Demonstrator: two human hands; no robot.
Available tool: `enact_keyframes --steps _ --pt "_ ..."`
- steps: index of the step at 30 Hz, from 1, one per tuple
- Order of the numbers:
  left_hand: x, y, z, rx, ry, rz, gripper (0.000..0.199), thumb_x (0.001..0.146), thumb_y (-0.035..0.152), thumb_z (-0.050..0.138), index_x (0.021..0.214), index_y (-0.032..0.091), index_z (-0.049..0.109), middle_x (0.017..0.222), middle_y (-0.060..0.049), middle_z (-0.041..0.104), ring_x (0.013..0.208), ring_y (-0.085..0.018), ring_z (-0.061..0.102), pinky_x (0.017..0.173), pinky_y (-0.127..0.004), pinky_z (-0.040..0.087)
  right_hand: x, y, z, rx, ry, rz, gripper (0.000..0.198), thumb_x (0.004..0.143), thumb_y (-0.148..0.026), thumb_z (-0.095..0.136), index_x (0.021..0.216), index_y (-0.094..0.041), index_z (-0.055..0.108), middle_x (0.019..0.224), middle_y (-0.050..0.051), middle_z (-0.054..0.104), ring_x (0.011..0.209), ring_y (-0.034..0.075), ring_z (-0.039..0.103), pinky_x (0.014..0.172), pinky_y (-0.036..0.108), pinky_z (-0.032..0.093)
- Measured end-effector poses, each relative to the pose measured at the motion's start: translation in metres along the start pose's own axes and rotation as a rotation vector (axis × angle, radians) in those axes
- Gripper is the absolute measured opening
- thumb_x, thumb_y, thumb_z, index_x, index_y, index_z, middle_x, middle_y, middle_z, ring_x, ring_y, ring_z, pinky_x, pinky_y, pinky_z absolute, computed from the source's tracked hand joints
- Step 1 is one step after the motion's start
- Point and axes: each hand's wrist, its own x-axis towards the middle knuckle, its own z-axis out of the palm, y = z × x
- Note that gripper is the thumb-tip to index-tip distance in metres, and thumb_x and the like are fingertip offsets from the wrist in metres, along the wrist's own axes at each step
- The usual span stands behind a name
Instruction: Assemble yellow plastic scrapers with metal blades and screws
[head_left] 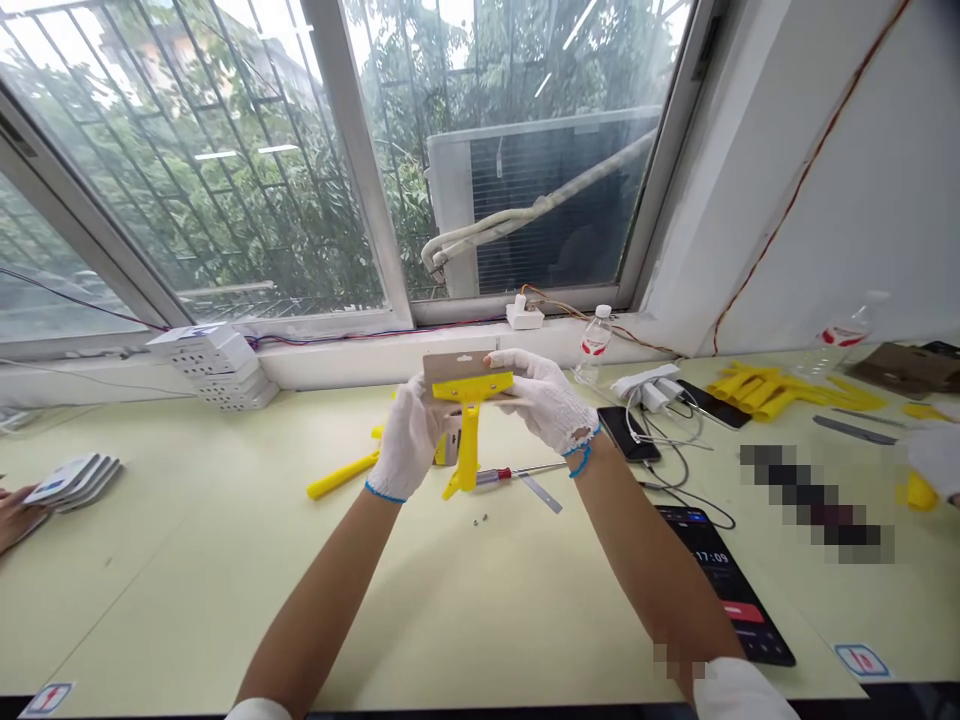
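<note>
In front of me, above the table, a yellow scraper (469, 445) is held up with its handle hanging down. A grey-brown plate (450, 368) with a small hanging slot lies against its wide head, where two screw spots show. My left hand (405, 445), in a white glove, is closed on the left end of the head and plate. On the right end my gloved right hand (551, 400) is closed too, with fingers along the plate's top edge. Below lie a screwdriver (495, 477), a thin metal blade (541, 493), two small screws (480, 519) and a yellow handle (341, 476).
Phones (727, 580), a power strip (652, 385) and cables lie to the right. Yellow scraper parts (772, 392) are piled farther right, near another person's gloved hand (934, 460). A water bottle (595, 345) and stacked white boxes (214, 368) stand by the window. Another person's hand (19, 515) is far left.
</note>
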Motion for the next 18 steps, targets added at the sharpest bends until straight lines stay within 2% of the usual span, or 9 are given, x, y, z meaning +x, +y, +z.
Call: enact_keyframes --steps 1,2,4,7,9,12,15,18 --pt "-0.001 0.002 0.001 -0.084 -0.09 -0.095 0.085 0.094 0.089 0.042 0.141 0.02 0.058 0.137 -0.019 0.068 0.118 -0.038 0.072 0.093 -0.053 0.061 0.0 0.001 0.002 0.055 0.024 0.001 0.05 0.069 -0.026 0.081 0.117 -0.017 0.072 0.107 0.006 0.077 0.073 0.009 0.066 0.06 0.019 0.051" --pt "-0.002 0.003 0.002 -0.14 -0.154 -0.174 0.085 0.091 0.089 0.046 0.137 0.019 0.06 0.131 -0.02 0.071 0.11 -0.038 0.074 0.086 -0.051 0.062 -0.001 0.001 0.005 0.085 0.053 0.0 0.055 0.069 -0.027 0.082 0.122 -0.018 0.068 0.109 0.006 0.076 0.072 0.009 0.065 0.059 0.019 0.052" --pt "-0.003 0.005 0.004 -0.138 -0.188 -0.259 0.069 0.089 0.074 0.067 0.132 0.021 0.063 0.124 -0.017 0.073 0.096 -0.032 0.076 0.076 -0.043 0.062 -0.004 0.001 0.01 0.048 0.087 0.008 0.067 0.071 -0.028 0.081 0.135 -0.02 0.06 0.117 0.007 0.075 0.077 0.01 0.069 0.063 0.019 0.056" --pt "-0.003 0.006 0.004 -0.031 -0.064 -0.258 0.047 0.089 0.047 0.079 0.128 0.024 0.064 0.11 -0.009 0.074 0.083 -0.022 0.074 0.068 -0.033 0.059 -0.009 0.002 0.018 -0.113 0.035 0.038 0.082 0.076 -0.03 0.079 0.152 -0.024 0.049 0.137 0.011 0.071 0.095 0.016 0.074 0.069 0.022 0.062" --pt "0.0 0.005 -0.001 0.009 0.017 -0.236 0.039 0.092 0.046 0.077 0.119 0.022 0.065 0.096 -0.006 0.072 0.073 -0.019 0.07 0.063 -0.03 0.057 -0.011 0.004 0.022 -0.22 -0.032 0.062 0.075 0.079 -0.031 0.075 0.15 -0.022 0.054 0.138 0.012 0.071 0.102 0.019 0.074 0.072 0.024 0.064" --pt "0.01 0.004 -0.024 0.11 0.037 -0.206 0.029 0.092 0.047 0.071 0.094 0.019 0.063 0.076 -0.002 0.065 0.056 -0.013 0.057 0.055 -0.027 0.049 -0.01 0.008 0.023 -0.365 -0.06 0.067 0.062 0.079 -0.028 0.07 0.14 -0.019 0.064 0.127 0.013 0.075 0.106 0.023 0.074 0.08 0.032 0.068" --pt "0.022 0.002 -0.065 0.419 -0.022 -0.32 0.027 0.091 0.041 0.06 0.075 0.02 0.056 0.066 -0.002 0.056 0.052 -0.013 0.049 0.051 -0.027 0.042 -0.008 0.007 0.015 -0.421 0.002 0.01 0.066 0.078 -0.026 0.071 0.143 -0.02 0.062 0.137 0.015 0.071 0.125 0.026 0.069 0.1 0.039 0.065" --pt "0.032 -0.001 -0.105 0.994 0.036 -0.471 0.025 0.089 0.036 0.048 0.071 0.02 0.055 0.064 -0.004 0.055 0.055 -0.016 0.053 0.053 -0.029 0.044 -0.007 0.002 0.007 -0.428 0.032 -0.012 0.066 0.079 -0.029 0.071 0.144 -0.018 0.061 0.14 0.017 0.069 0.129 0.028 0.068 0.104 0.041 0.063"
